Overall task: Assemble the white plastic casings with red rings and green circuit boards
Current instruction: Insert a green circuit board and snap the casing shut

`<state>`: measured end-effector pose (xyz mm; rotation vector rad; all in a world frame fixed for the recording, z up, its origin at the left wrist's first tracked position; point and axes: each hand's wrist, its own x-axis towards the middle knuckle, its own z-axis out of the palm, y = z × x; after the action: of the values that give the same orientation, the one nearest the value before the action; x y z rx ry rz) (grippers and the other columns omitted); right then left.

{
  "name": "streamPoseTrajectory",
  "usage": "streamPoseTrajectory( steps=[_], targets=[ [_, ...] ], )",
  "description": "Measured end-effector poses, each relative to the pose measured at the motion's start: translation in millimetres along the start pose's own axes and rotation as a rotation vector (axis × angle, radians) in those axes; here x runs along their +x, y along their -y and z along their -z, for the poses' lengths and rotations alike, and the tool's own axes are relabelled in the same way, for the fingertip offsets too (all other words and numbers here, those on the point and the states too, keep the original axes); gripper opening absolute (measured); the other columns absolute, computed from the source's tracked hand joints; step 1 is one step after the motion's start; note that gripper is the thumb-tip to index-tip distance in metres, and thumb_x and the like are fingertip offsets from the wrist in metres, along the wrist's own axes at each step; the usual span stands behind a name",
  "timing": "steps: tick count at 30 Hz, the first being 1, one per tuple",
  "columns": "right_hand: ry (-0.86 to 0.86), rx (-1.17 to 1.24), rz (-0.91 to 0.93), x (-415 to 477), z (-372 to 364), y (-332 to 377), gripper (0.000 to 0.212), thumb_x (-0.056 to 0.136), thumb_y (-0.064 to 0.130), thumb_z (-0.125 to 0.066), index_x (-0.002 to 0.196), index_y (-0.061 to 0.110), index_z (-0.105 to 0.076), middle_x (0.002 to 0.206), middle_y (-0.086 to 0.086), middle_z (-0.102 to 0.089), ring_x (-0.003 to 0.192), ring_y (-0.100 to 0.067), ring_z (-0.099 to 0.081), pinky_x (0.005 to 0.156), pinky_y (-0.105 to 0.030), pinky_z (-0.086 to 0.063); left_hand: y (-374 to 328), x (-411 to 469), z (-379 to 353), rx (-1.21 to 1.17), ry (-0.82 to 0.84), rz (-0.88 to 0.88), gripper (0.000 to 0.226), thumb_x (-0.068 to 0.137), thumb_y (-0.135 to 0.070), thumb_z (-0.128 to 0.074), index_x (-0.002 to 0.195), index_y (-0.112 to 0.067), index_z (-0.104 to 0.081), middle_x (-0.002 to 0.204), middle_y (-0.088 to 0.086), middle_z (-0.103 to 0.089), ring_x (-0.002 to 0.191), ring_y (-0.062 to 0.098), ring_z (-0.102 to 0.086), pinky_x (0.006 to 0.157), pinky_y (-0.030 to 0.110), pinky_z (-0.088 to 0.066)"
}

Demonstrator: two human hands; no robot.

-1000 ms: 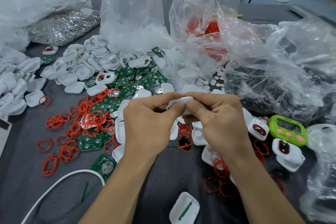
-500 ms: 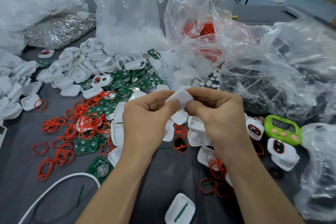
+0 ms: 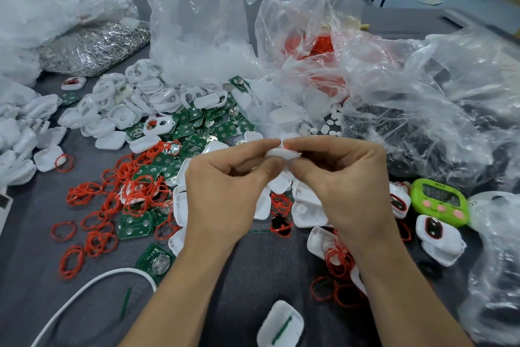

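Casing first: the white casing (image 3: 281, 154) sits just above the middle of the frame, lifted off the table (image 3: 253, 276) and pinched from both sides. The left hand (image 3: 225, 192) grips its left end between thumb and curled forefinger. The right hand (image 3: 346, 192) pinches the right end the same way, and a sliver of red shows at the seam between the fingertips.

The likely trouble is a ring nipped in that seam, or popping out as the halves are squeezed. The small, smooth shell could also slip and drop among the loose red rings (image 3: 135, 192), green circuit boards (image 3: 197, 127) and spare casings (image 3: 126, 110) left of centre, where it would be hard to pick out.

Toward the right edge, the green timer (image 3: 439, 201) has a display too blurred to read. No brand or label is legible anywhere.
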<state>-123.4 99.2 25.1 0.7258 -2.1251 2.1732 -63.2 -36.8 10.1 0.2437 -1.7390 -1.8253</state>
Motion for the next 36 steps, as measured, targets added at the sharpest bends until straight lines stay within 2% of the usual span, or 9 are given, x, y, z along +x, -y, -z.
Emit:
streamPoseTrajectory(
  steps=[4,9,14,17,20,25,28,31,36],
  targets=[
    [0.006,0.028,-0.03,0.9,-1.1,-1.2,0.029,0.074,-0.003,-0.082,0.09,0.021,-0.084,0.077,-0.009,-0.078,0.066,-0.031,-0.07,0.066,-0.041,-0.061,-2.3,1.5,-1.0,-0.192,0.025,0.063,0.022,0.072,-0.003,-0.08,0.092,-0.014,-0.083,0.089,0.009,-0.08,0.084,0.022,-0.078,0.079,0.033,-0.062],
    [-0.003,-0.062,0.014,-0.9,-0.9,0.3,0.029,0.078,0.001,-0.082,0.091,0.027,-0.084,0.08,0.0,-0.08,0.074,-0.035,-0.074,0.068,-0.052,-0.061,-2.4,2.7,1.2,-0.175,0.052,0.079,0.025,0.069,-0.005,-0.086,0.092,-0.014,-0.082,0.091,0.009,-0.08,0.085,0.024,-0.078,0.079,0.033,-0.063],
    [-0.069,-0.236,0.054,-4.0,-4.5,-0.3,0.03,0.077,0.009,-0.088,0.089,0.036,-0.081,0.076,0.009,-0.078,0.069,-0.02,-0.073,0.067,-0.036,-0.06,-0.2,-1.3,0.2,0.012,0.024,0.005,0.035,0.076,0.001,-0.081,0.092,-0.03,-0.084,0.081,0.011,-0.078,0.074,0.023,-0.07,0.072,0.037,-0.061],
    [-0.061,-0.255,0.036,-5.2,-4.2,1.8,0.029,0.075,0.01,-0.09,0.089,0.034,-0.082,0.076,0.017,-0.077,0.069,-0.008,-0.073,0.064,-0.018,-0.055,-1.3,-1.8,0.4,0.034,0.023,-0.019,0.034,0.076,-0.001,-0.083,0.091,-0.031,-0.084,0.08,0.01,-0.078,0.076,0.036,-0.074,0.075,0.046,-0.061],
    [-0.059,-0.276,0.009,-5.7,-3.8,2.1,0.025,0.073,0.012,-0.091,0.088,0.03,-0.083,0.072,0.021,-0.076,0.064,-0.001,-0.07,0.061,-0.008,-0.048,-0.9,-1.3,0.6,0.03,0.023,0.0,0.031,0.076,0.002,-0.084,0.09,-0.026,-0.084,0.078,0.009,-0.078,0.076,0.037,-0.074,0.074,0.04,-0.062],
    [-0.061,-0.343,0.019,-8.2,-6.8,2.1,0.026,0.073,0.014,-0.091,0.086,0.035,-0.082,0.071,0.024,-0.074,0.061,-0.006,-0.068,0.06,-0.008,-0.048,-0.6,-0.9,0.0,-0.014,0.023,0.05,0.033,0.077,0.01,-0.079,0.085,-0.022,-0.084,0.077,0.006,-0.079,0.073,0.019,-0.075,0.074,0.027,-0.061],
    [0.001,-0.161,-0.082,-4.6,-4.1,3.4,0.024,0.074,0.011,-0.088,0.086,0.031,-0.083,0.077,0.009,-0.078,0.07,-0.019,-0.073,0.065,-0.023,-0.059,-2.0,2.9,2.3,-0.138,0.07,0.111,0.026,0.076,0.011,-0.077,0.087,-0.012,-0.083,0.085,0.013,-0.079,0.081,0.024,-0.075,0.08,0.034,-0.062],
    [0.186,0.134,-0.346,1.7,5.1,6.8,0.028,0.072,0.018,-0.085,0.099,0.019,-0.082,0.095,-0.002,-0.08,0.086,-0.02,-0.076,0.072,-0.023,-0.059,-3.7,8.2,7.3,-0.333,0.161,0.238,0.025,0.071,0.006,-0.078,0.084,-0.014,-0.083,0.103,0.008,-0.079,0.094,0.021,-0.075,0.082,0.031,-0.06],
    [0.28,0.455,-0.593,3.8,5.6,4.1,0.03,0.068,0.02,-0.081,0.096,0.008,-0.081,0.099,-0.015,-0.078,0.085,-0.024,-0.076,0.066,-0.028,-0.061,-2.7,10.6,10.7,-0.262,0.322,0.209,0.032,0.067,0.008,-0.064,0.064,-0.021,-0.077,0.113,0.003,-0.078,0.119,0.015,-0.068,0.087,0.025,-0.056]
  ],
)
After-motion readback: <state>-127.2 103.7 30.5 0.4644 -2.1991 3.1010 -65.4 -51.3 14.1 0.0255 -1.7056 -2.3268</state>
